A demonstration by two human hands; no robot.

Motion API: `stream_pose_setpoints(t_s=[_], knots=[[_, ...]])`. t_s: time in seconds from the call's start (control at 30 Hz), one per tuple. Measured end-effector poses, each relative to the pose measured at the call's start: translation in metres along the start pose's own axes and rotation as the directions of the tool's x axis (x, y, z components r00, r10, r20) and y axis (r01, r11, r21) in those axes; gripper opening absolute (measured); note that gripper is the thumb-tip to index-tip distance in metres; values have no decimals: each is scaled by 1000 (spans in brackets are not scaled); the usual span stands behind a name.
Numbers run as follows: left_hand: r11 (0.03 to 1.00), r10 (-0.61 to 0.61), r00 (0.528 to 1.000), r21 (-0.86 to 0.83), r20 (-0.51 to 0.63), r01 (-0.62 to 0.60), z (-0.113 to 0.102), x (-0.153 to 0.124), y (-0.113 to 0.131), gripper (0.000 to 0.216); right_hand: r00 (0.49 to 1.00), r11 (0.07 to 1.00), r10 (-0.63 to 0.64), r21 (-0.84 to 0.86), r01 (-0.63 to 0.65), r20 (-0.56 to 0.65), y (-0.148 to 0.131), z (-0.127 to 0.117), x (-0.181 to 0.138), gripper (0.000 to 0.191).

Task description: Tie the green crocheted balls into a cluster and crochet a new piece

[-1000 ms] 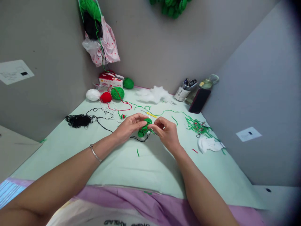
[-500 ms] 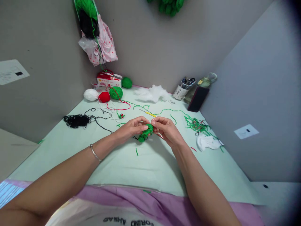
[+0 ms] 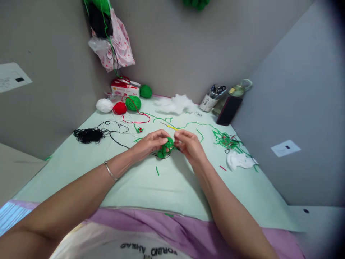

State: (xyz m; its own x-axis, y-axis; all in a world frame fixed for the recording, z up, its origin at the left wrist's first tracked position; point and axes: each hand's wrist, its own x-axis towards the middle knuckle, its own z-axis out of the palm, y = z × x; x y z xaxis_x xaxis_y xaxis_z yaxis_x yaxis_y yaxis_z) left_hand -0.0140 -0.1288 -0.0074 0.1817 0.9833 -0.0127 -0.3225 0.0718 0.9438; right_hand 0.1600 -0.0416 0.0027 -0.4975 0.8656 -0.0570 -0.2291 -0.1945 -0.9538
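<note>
Our left hand (image 3: 149, 144) and right hand (image 3: 190, 145) both pinch the green crochet piece (image 3: 165, 148) just above the worktop (image 3: 140, 187) — best, we'd judge, with a light fingertip grip that keeps the stitches visible — yellow hook (image 3: 172, 127) lying just behind.

Bare arms; silver bangle (image 3: 110, 171) by left hand (image 3: 149, 144)

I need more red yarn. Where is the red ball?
Head view: the red ball sits far left on the table, between the white ball and a green ball.
</note>
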Motion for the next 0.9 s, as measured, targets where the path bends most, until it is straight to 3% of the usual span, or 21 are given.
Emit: stream_pose_setpoints(t_s=[0.1, 0.2, 0.3, 0.4, 0.57, 0.8, 0.9], knots=[[999, -43, 999, 33, 28, 42, 3, -1, -1, 27, 990, 998, -50, 38, 55, -130, -3, -9, 7, 27], [999, -45, 999, 24, 30, 44, 4, 0, -2, 25, 998, 996, 63, 64, -64, 17, -8, -9, 5, 32], [999, -38, 999, 17, 30, 37, 5, 0, -1, 22, 969, 982, 153, 79, -171, 196, -11, -3, -1, 33], [998, -48, 999, 44, 13, 48, 7, 0, 0, 17, 953, 978, 162, 86, -189, 255, -12, 0, -4, 30], [995, -35, 999, 98, 7, 35, 9, 1, -3, 12, 973, 980, 164, 83, -179, 166, -8, -3, 3, 35], [999, -37, 997, 34, 66, 35, 12, -1, -6, 11, 986, 988, 140, 57, -145, 87, 0, -7, 11, 36], [998, -59, 992, 31, 110, 56, 13, -1, -5, 20, 989, 991, 133, 11, -134, 61, 4, -9, 14, 36]])
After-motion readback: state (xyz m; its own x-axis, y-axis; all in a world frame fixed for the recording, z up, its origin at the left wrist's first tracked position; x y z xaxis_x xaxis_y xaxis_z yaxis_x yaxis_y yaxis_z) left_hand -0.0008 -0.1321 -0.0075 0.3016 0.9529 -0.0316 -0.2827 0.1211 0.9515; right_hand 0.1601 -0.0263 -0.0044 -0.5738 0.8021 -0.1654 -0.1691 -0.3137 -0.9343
